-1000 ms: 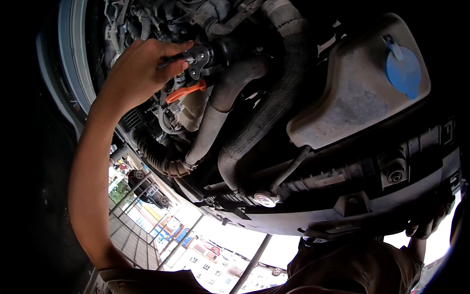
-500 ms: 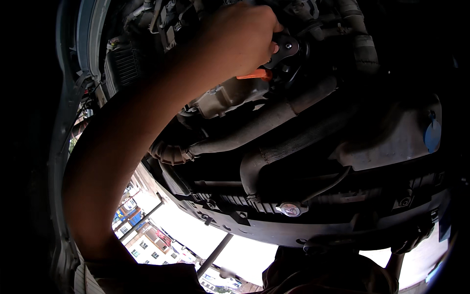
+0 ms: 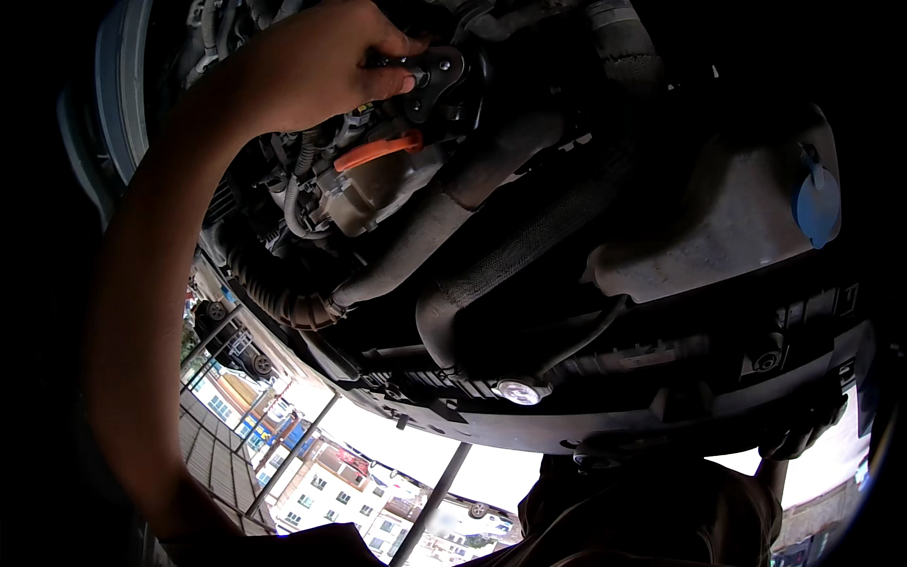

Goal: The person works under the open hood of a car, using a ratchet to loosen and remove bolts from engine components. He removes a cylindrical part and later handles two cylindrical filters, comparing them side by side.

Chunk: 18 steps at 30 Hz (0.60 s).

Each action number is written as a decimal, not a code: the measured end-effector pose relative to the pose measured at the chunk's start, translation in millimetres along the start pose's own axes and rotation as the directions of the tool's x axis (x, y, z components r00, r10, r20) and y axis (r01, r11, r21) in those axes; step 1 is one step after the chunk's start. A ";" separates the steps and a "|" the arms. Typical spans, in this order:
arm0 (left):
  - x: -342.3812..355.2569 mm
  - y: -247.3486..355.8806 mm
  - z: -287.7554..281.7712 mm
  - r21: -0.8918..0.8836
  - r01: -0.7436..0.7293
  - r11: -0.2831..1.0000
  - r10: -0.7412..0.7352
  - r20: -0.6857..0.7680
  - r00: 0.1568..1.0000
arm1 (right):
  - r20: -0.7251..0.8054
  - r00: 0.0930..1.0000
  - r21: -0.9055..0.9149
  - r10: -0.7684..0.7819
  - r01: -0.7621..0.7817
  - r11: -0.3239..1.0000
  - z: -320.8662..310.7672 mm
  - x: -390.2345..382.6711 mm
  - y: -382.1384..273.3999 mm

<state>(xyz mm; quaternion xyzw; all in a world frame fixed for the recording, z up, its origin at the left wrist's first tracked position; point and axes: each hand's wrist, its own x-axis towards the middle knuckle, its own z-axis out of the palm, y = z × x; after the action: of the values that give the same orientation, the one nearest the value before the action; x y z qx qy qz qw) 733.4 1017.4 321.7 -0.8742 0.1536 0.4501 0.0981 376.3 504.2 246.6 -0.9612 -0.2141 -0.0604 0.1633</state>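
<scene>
Open engine bay (image 3: 704, 383), work in progress. Upper left: the left hand (image 3: 331, 61), thumb and fingers closed on a black riveted tool (image 3: 440, 71), which lies at the upper middle of the frame, against or just beside a dark cylindrical part (image 3: 483, 85); shadow hides whether they touch. Lower right: the right hand (image 3: 803, 437), well apart from the left, at the bay's front edge; too dim to tell whether it grips. By judgement, the work is under way and unfinished, the tool being in the fingers; no part is seen lifted out, and the amount remaining cannot be told. Below the tool, an orange loop handle (image 3: 378, 150) is in place. Containers: at right, a pale fluid reservoir (image 3: 704, 236), its blue cap (image 3: 816, 210) seated, contents not discernible; at lower middle, a metal radiator cap (image 3: 520, 391), also seated. Hoses (image 3: 406, 250) between them appear connected where visible.
</scene>
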 end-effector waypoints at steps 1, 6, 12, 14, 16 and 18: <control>1.6 5.1 -1.5 0.056 -0.001 0.998 0.001 0.007 1.000 | -0.005 1.000 0.004 0.005 -0.005 1.000 2.5 -2.3 -4.0; 5.1 4.5 4.7 0.089 -0.156 0.984 0.166 -0.121 0.979 | -0.015 1.000 0.019 0.004 -0.004 1.000 2.6 -4.3 -0.8; -5.4 2.0 17.2 0.545 -0.104 0.832 0.259 -0.215 0.942 | -0.042 0.999 0.009 0.001 -0.001 1.000 -4.6 -12.6 0.8; -6.7 -3.4 22.9 0.711 -0.148 0.687 0.433 -0.237 0.870 | -0.052 0.999 0.008 0.007 -0.006 1.000 -6.3 -16.0 -1.9; -10.1 2.9 25.3 0.765 -0.119 0.632 0.356 -0.151 0.922 | -0.063 0.998 0.002 -0.002 0.002 1.000 -5.3 -15.6 -2.3; -7.2 7.0 21.0 0.829 -0.140 0.541 0.410 -0.115 0.905 | -0.074 0.997 -0.004 0.020 -0.020 1.000 -5.1 -18.5 -4.8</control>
<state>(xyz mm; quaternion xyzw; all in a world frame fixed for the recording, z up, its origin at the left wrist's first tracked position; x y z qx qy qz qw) 711.1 1018.7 315.3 -0.7548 0.4899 0.2050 0.3850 357.4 499.4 249.4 -0.9608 -0.1981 -0.0946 0.1693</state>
